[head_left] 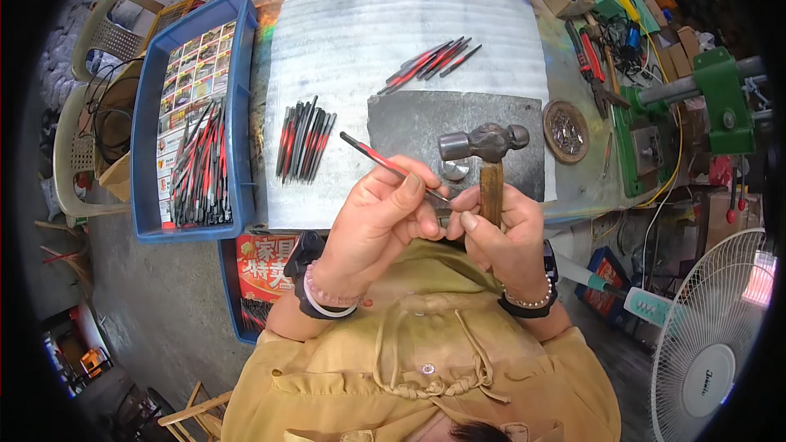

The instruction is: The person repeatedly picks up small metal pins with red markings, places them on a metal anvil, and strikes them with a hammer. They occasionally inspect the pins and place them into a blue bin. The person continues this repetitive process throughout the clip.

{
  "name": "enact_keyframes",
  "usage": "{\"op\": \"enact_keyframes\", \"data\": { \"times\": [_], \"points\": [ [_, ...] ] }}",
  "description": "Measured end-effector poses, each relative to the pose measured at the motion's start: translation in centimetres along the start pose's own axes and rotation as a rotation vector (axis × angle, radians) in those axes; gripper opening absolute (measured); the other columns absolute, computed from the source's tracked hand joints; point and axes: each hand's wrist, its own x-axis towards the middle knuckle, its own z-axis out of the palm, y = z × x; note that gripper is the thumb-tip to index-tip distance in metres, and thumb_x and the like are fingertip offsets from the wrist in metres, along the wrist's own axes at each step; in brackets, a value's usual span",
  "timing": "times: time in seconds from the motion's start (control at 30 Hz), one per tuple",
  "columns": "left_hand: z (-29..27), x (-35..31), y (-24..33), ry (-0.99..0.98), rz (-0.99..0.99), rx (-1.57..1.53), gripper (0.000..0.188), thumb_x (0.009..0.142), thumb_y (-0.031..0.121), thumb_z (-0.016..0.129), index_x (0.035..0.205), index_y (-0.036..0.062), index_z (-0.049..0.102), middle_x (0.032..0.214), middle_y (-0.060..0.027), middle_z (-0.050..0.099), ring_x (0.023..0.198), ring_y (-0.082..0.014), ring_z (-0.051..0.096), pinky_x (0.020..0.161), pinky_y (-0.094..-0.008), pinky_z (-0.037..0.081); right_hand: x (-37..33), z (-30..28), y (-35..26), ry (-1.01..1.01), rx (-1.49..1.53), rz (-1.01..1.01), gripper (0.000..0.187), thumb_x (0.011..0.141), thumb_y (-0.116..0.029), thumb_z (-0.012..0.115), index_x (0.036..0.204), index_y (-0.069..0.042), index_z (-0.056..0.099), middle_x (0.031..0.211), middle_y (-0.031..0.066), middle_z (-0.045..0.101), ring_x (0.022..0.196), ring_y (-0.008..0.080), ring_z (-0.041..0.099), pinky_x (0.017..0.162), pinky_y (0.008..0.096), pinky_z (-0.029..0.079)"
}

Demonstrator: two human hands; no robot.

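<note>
Head view, the only one.
Left hand (381, 213), centre of frame: thumb and fingers pinch a slim red-and-black rod (381, 158), lying slantwise, black end to upper left, thin metal tip to lower right. Right hand (508, 225), just right of centre: fingers curled about the wooden handle of a hammer (491, 184); thumb and forefinger drawn together beside the rod's tip. Cannot tell whether they touch it or pinch some small part.

Beyond, mid-frame: dark metal plate (401, 123) on a white sheet (327, 41) over the surface (589, 184); small metal block (455, 170) partly behind the hammer. Similar rods: upright row (305, 143) left of centre, slanted group (430, 64) upper centre, heap (201, 172) in the blue tray (143, 155) at left. Bowl of small metal parts (547, 119), right of the plate.

Risks (judged): right hand serves two jobs, so a loosened curl could let the top-heavy hammer tip onto the fingers or rod. Fingertips hide the tip; poor alignment could go unnoticed, or a small part drop.
</note>
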Motion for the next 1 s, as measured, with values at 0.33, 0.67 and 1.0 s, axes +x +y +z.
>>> {"op": "enact_keyframes", "data": {
  "times": [0.33, 0.67, 1.0],
  "points": [
    [0.4, -0.5, -0.9, 0.004, 0.027, 0.129, 0.017, 0.099, 0.016, 0.056, 0.107, 0.0011, 0.057, 0.097, -0.0089, 0.064, 0.070, -0.0125, 0.064, 0.067, -0.0256, 0.055, 0.1, 0.5, 0.5, -0.034, 0.032, -0.052, 0.004, 0.092, -0.005, 0.058, 0.090, -0.002, 0.056, 0.076, -0.0017, 0.058, 0.066, 0.0035, 0.052, 0.063, 0.0220, 0.047],
    [-0.4, 0.1, 1.1, 0.223, -0.012, 0.713, 0.018, 0.094, 0.014, 0.063, 0.104, -0.0003, 0.060, 0.082, -0.0060, 0.065, 0.062, -0.0124, 0.060, 0.055, -0.0254, 0.048, 0.7, -2.8, 1.5, 0.167, -0.121, -0.194, 0.005, 0.092, -0.005, 0.058, 0.093, -0.001, 0.058, 0.070, 0.0013, 0.060, 0.054, 0.0036, 0.049, 0.049, 0.0203, 0.038],
    [-1.0, 2.6, 0.8, 0.307, 0.403, 1.992, 0.031, 0.083, 0.013, 0.070, 0.109, 0.0032, 0.056, 0.076, -0.0179, 0.064, 0.069, -0.0381, 0.063, 0.057, -0.0442, 0.049, 3.4, -7.2, 4.2, 0.312, -0.393, -0.254, 0.013, 0.091, -0.008, 0.062, 0.099, 0.002, 0.062, 0.068, 0.0019, 0.061, 0.062, 0.0065, 0.055, 0.057, 0.0241, 0.045]
  ]
}}
